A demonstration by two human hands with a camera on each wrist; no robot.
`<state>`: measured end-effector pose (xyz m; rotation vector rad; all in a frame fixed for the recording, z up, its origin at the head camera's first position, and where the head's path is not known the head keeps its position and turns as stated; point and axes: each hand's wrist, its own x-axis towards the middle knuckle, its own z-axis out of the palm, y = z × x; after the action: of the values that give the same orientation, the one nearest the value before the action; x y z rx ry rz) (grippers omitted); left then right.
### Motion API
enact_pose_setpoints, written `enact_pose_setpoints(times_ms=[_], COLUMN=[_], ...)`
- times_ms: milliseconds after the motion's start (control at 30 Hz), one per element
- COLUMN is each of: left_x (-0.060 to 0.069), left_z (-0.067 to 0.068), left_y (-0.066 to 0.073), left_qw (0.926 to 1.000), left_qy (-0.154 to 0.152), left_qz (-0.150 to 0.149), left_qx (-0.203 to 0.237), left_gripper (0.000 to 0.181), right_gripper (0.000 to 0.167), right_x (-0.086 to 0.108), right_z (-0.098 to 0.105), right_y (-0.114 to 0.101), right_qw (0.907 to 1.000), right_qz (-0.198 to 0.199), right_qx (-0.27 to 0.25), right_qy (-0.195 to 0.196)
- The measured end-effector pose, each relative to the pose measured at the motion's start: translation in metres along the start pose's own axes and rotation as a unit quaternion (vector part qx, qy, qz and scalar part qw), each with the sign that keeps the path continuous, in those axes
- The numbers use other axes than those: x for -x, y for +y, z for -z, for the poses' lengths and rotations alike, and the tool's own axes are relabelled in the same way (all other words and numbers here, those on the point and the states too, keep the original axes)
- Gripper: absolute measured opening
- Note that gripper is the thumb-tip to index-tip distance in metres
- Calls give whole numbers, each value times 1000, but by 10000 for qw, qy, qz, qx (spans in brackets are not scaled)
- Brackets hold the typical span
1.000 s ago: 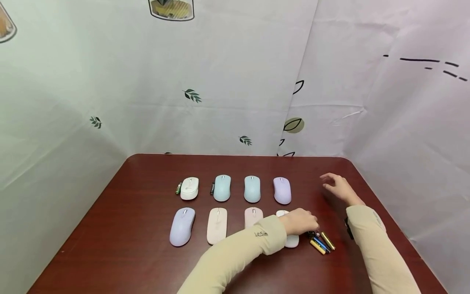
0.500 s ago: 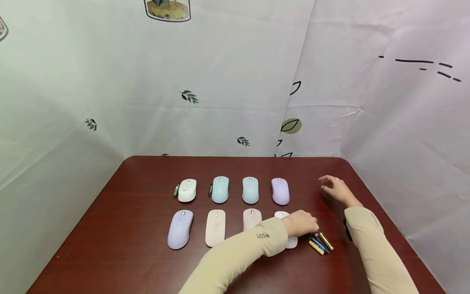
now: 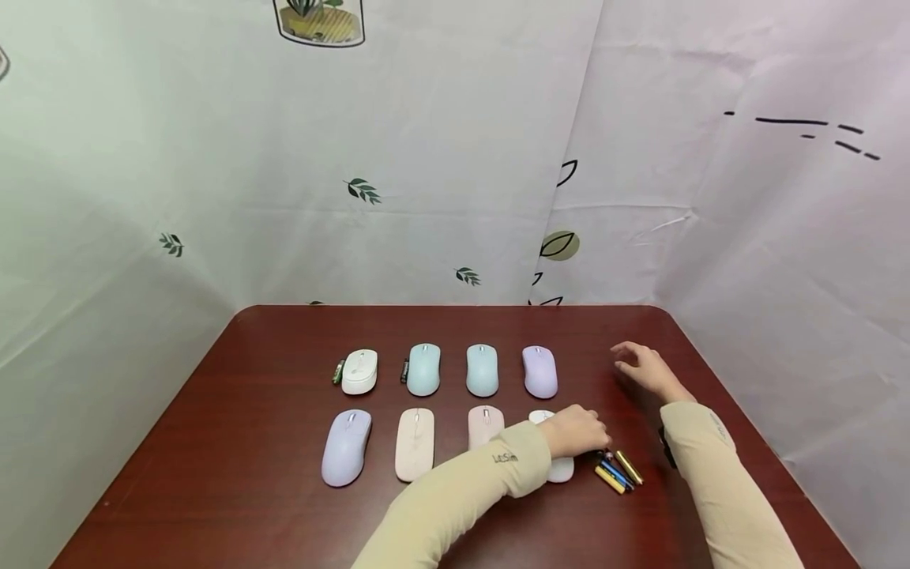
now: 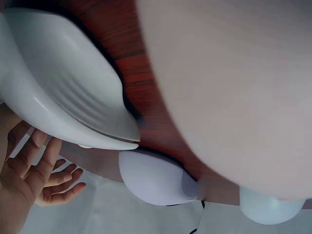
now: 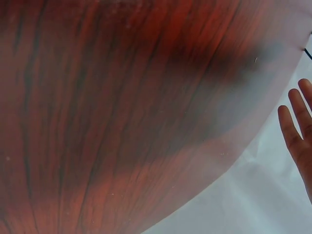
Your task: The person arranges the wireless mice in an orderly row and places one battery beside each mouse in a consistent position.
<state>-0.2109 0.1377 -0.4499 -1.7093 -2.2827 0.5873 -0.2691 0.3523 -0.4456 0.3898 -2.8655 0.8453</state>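
My left hand (image 3: pixel 574 431) reaches across the white computer mouse (image 3: pixel 561 470), fingertips turned down beside a small pile of batteries. A gold battery (image 3: pixel 629 468), a blue battery (image 3: pixel 614 473) and a yellow battery (image 3: pixel 609 480) lie there, with darker ones partly under the fingers. In the left wrist view, the white mouse (image 4: pixel 68 78) hides the fingertips of my left hand (image 4: pixel 24 175), so any grip is unclear. My right hand (image 3: pixel 650 371) hovers over or rests on the table's right side, fingers loosely bent and holding nothing. Its fingers (image 5: pixel 292 131) look relaxed in the right wrist view.
Two rows of mice stand on the dark red table (image 3: pixel 213 474): a purple mouse (image 3: pixel 540 372), blue mice (image 3: pixel 482 371), a pink mouse (image 3: pixel 486 424), a cream mouse (image 3: pixel 415 444), a lilac mouse (image 3: pixel 346 447). A green battery (image 3: pixel 337 371) lies by another white mouse (image 3: pixel 359 372).
The head view has shifted slightly, so the scene sits a little further left and lower. Both hands stay in nearly the same places over the table.
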Motion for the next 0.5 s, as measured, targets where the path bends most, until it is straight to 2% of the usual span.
enact_pose_setpoints(times_ms=[133,300,500], left_x=[0,1,15], left_z=[-1,1,6], left_y=[-2,-6,-8], left_qw=[9999,9994,9992], left_qy=[60,274,331], left_qz=[-72,-123,-188], left_qx=[-82,-146,-133], left_gripper=[23,24,25], right_gripper=[26,25,25], right_x=[0,-1,-4], right_z=[1,1,-4], right_y=[-1,-5,-12], right_qw=[10000,10000,9998], right_qz=[50,54,131], right_qx=[44,9,-56], right_qy=[29,72,99])
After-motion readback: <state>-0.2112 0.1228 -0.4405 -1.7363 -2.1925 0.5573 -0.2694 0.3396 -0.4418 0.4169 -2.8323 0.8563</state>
